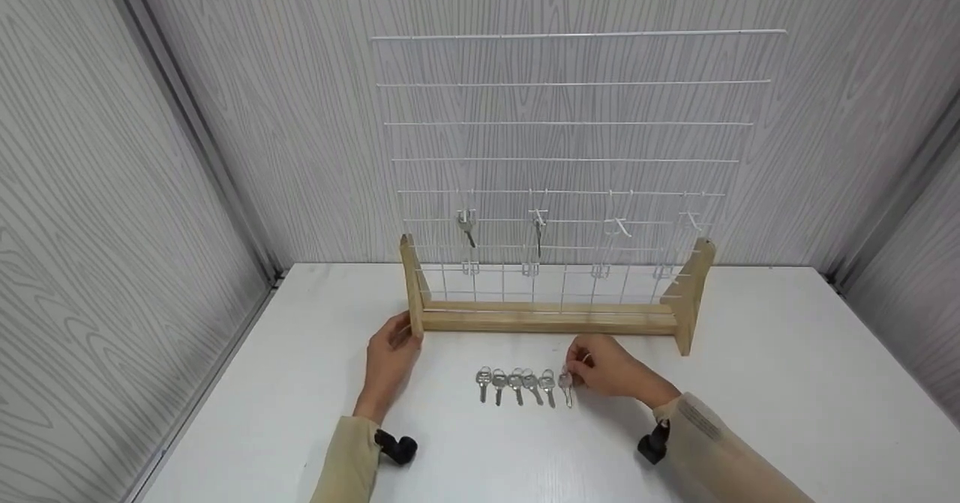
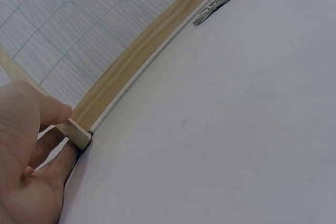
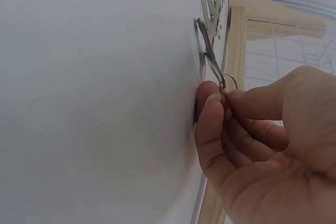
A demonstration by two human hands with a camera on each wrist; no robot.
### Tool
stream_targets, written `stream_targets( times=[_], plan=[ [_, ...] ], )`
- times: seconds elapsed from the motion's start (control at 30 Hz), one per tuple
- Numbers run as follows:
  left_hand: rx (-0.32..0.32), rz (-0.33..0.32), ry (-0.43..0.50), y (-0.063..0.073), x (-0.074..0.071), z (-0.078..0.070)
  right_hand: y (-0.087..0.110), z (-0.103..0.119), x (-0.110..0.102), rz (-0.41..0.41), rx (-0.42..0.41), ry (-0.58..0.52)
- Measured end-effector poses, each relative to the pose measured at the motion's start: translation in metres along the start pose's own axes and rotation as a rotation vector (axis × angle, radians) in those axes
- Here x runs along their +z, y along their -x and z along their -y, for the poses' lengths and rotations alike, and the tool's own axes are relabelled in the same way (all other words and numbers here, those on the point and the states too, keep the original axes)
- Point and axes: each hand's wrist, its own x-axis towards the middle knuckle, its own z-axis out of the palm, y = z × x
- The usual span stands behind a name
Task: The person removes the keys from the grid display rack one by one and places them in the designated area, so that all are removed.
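Note:
My right hand [image 1: 609, 368] pinches the rightmost key [image 1: 566, 394] of a row of several silver keys [image 1: 516, 385] on the white table. Up close in the right wrist view, thumb and fingertips meet at the head of that key [image 3: 211, 59], beside its small ring [image 3: 231, 78]. On the other side, my left hand [image 1: 391, 357] grips the left wooden foot [image 2: 77, 133] of a stand, thumb on one side and fingers on the other. A white wire grid [image 1: 562, 160] rises from this stand. Two keys hang on its hooks, one at the left [image 1: 466, 227] and another key [image 1: 539, 235] beside it.
Farther right on the grid, two white hooks [image 1: 621, 227] carry no key. The wooden crossbar [image 1: 547, 318] runs between both feet, behind the row. The right wooden foot [image 1: 691, 293] stands beyond my right hand. Wood-patterned panels [image 1: 300, 113] enclose the table [image 1: 480, 458].

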Motion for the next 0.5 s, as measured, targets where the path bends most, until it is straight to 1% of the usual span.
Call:
stream_targets(
  times=[0.27,0.5],
  plan=[
    [-0.017,-0.007,0.008,0.0013,0.0000,-0.0011,-0.0025,0.0043,0.0007,-0.001,0.007,0.069],
    [-0.002,-0.001,0.014,0.0022,-0.0003,-0.0014,-0.0022,0.0087,-0.0003,0.007,-0.014,0.091]
  ],
)
